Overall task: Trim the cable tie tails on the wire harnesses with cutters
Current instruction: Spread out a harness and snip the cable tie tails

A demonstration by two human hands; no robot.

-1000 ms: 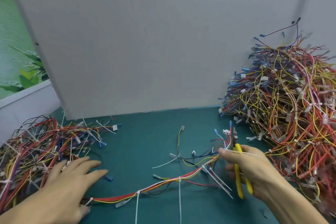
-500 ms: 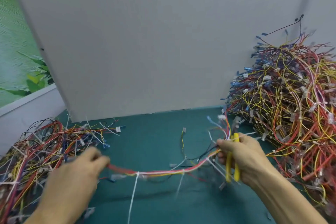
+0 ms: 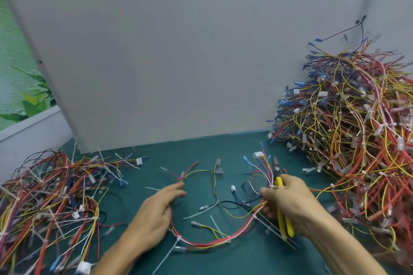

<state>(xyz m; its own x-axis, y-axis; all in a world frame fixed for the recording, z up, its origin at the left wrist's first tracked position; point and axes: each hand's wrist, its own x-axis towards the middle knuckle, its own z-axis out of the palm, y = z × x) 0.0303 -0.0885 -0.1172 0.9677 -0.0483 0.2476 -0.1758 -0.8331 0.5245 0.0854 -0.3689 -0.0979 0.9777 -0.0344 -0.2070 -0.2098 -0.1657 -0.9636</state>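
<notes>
A red, white and yellow wire harness point(image 3: 207, 240) lies in a U-shaped curve on the green mat between my hands. Long white cable tie tails point(image 3: 166, 257) stick out of it. My right hand point(image 3: 290, 207) pinches the harness's right end and also holds yellow-handled cutters point(image 3: 282, 212), whose dark jaws point away from me. My left hand point(image 3: 156, 216) rests on the harness's left end, fingers curled around the wires near the mat.
A tall heap of harnesses point(image 3: 357, 129) fills the right side. A lower heap point(image 3: 49, 203) lies on the left. A grey board point(image 3: 178, 51) stands upright behind the green mat point(image 3: 192, 154). Loose cable tie tails lie on the mat.
My left hand pulled the harness off the left heap and brought its left end toward the middle. The harness now curves in a U on the mat. My right hand stayed put.
</notes>
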